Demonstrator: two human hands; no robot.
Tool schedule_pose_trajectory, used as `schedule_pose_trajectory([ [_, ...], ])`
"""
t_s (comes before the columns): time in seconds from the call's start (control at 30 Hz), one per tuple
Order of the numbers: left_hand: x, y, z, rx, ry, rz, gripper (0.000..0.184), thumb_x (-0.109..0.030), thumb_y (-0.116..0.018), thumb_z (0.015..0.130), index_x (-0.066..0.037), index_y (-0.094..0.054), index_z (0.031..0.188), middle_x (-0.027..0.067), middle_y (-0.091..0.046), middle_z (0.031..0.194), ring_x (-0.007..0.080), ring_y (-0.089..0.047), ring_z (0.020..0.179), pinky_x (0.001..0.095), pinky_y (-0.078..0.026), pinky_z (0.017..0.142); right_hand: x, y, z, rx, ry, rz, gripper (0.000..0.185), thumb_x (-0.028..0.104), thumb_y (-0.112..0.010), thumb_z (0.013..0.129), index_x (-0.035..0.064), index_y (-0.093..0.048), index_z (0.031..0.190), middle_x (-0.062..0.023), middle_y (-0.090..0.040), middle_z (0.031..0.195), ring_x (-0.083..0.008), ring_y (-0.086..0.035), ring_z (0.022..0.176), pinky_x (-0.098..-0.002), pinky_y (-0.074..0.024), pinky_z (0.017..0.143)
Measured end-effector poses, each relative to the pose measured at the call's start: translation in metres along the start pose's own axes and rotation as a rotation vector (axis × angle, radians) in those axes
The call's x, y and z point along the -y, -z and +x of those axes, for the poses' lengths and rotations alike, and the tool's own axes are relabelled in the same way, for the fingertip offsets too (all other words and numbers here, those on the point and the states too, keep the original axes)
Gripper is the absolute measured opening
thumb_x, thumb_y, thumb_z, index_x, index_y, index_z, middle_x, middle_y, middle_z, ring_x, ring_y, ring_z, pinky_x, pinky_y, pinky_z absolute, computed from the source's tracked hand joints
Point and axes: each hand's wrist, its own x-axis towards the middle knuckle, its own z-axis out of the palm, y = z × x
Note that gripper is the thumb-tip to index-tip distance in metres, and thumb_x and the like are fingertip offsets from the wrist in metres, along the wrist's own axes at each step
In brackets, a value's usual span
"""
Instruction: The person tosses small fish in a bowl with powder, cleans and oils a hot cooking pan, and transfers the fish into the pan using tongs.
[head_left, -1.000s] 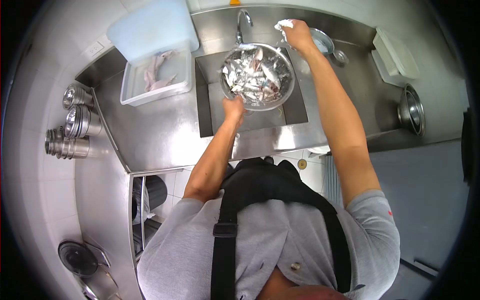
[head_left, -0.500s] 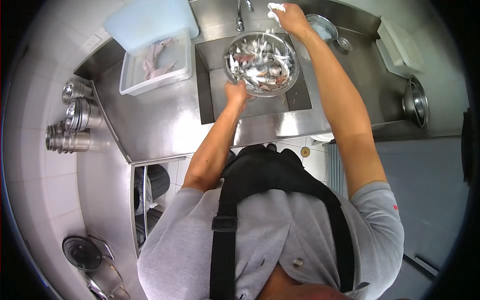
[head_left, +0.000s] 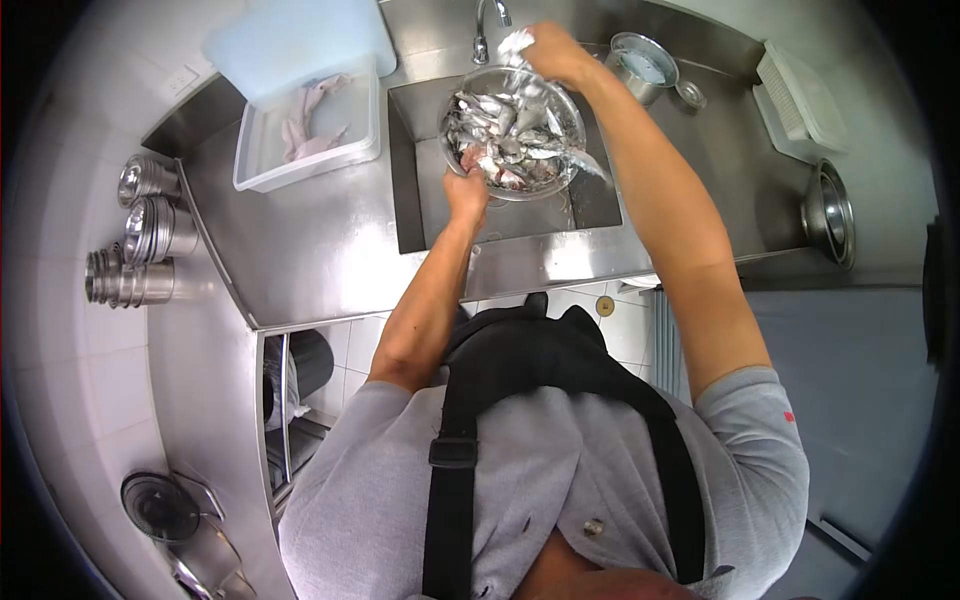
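Note:
A metal bowl of small silvery fish is over the sink. My left hand grips its near left rim. Above the bowl's far edge, my right hand is closed round a white substance, and some of it shows below the fingers, blurred. One fish hangs out over the right rim. The faucet stands just beyond the bowl, left of my right hand.
A plastic bin with pale fish or meat pieces sits left of the sink. At the right are a metal container, white plastic baskets and nested bowls. Stacked metal pots stand far left.
My right hand first moved slightly left, then lowered toward the bowl. The bowl shifted and its fish were tossed about; one fish now sticks out over the right rim.

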Motion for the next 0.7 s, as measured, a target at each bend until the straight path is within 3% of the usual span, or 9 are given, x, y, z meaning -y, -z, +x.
schedule_pose_trajectory([
  [0.17,-0.03,-0.005,0.008,0.072,0.111,-0.161,0.03,0.004,-0.05,0.085,0.008,-0.058,0.114,0.015,-0.066,0.103,0.0202,-0.067,0.078,0.032,-0.052,0.058,0.011,0.015,-0.011,-0.097,0.028,-0.386,0.023,0.013,-0.059,0.083,0.0032,-0.073,0.099,-0.0243,-0.069,0.099,-0.042,-0.066,0.095,-0.0441,-0.0514,0.089],
  [0.2,-0.046,-0.009,0.006,0.107,0.168,-0.271,0.029,0.004,-0.05,0.085,0.008,-0.058,0.112,0.0157,-0.066,0.102,0.0215,-0.067,0.076,0.0331,-0.053,0.055,-0.002,0.021,-0.006,-0.164,-0.047,-0.126,0.026,0.017,-0.06,0.084,0.0025,-0.072,0.102,-0.0242,-0.069,0.1,-0.0437,-0.064,0.098,-0.0448,-0.051,0.09],
  [0.23,-0.055,-0.012,0.004,0.14,0.225,-0.384,0.028,0.004,-0.049,0.085,0.008,-0.058,0.111,0.0164,-0.066,0.101,0.0228,-0.067,0.074,0.0343,-0.053,0.051,-0.035,0.014,0.023,-0.357,0.067,-0.37,0.027,0.022,-0.062,0.089,0.0008,-0.07,0.103,-0.0189,-0.072,0.088,-0.0348,-0.069,0.08,-0.0416,-0.0533,0.074],
  [0.27,-0.043,-0.009,0.012,0.155,0.259,-0.353,0.028,0.003,-0.048,0.084,0.007,-0.057,0.11,0.0185,-0.066,0.1,0.0274,-0.069,0.073,0.0392,-0.056,0.046,-0.028,0.028,0.016,-0.382,0.042,-0.176,0.021,0.018,-0.064,0.088,0.004,-0.074,0.099,-0.0182,-0.073,0.087,-0.0304,-0.07,0.079,-0.0394,-0.0536,0.071],
  [0.37,-0.063,-0.005,-0.018,0.158,0.339,-0.217,0.043,0.007,-0.041,0.08,0.003,-0.048,0.121,0.0203,-0.065,0.103,0.0329,-0.07,0.09,0.0453,-0.065,0.061,0.005,0.057,-0.009,-0.29,-0.141,0.109,0.015,0.014,-0.066,0.086,0.005,-0.076,0.094,-0.0169,-0.073,0.085,-0.0263,-0.071,0.078,-0.0385,-0.0538,0.068],
  [0.5,-0.041,-0.002,-0.009,0.186,0.328,-0.158,0.038,0.007,-0.041,0.08,0.003,-0.049,0.118,0.0192,-0.063,0.103,0.0323,-0.07,0.087,0.0463,-0.064,0.059,-0.01,0.048,-0.014,-0.174,-0.246,0.211,0.019,0.015,-0.066,0.087,0.0007,-0.074,0.096,-0.0163,-0.072,0.082,-0.0256,-0.07,0.078,-0.0395,-0.0537,0.07],
  [0.53,-0.039,-0.005,-0.005,0.089,0.29,-0.154,0.029,0.004,-0.049,0.085,0.007,-0.056,0.113,0.0167,-0.065,0.1,0.0253,-0.068,0.075,0.0376,-0.058,0.049,-0.016,0.045,-0.012,-0.244,-0.206,0.183,0.02,0.015,-0.066,0.087,0.0003,-0.074,0.097,-0.0163,-0.073,0.083,-0.0255,-0.07,0.078,-0.0389,-0.0536,0.069],
  [0.63,-0.055,-0.02,0.003,0.147,0.075,-0.329,0.029,0.003,-0.052,0.086,0.008,-0.057,0.114,0.0157,-0.065,0.098,0.0238,-0.066,0.078,0.0359,-0.055,0.062,-0.023,0.042,-0.009,-0.413,-0.104,0.151,0.023,0.018,-0.066,0.089,-0.0008,-0.073,0.1,-0.0164,-0.073,0.087,-0.0257,-0.07,0.079,-0.0373,-0.0534,0.07],
  [0.7,-0.035,-0.017,0.021,0.08,-0.038,-0.091,0.029,0.002,-0.054,0.086,0.008,-0.057,0.114,0.0149,-0.066,0.099,0.0259,-0.067,0.088,0.0344,-0.051,0.076,-0.007,0.051,-0.021,-0.463,-0.073,0.183,0.024,0.019,-0.065,0.09,-0.0014,-0.072,0.101,-0.0167,-0.073,0.091,-0.0264,-0.07,0.08,-0.0366,-0.0532,0.07],
])
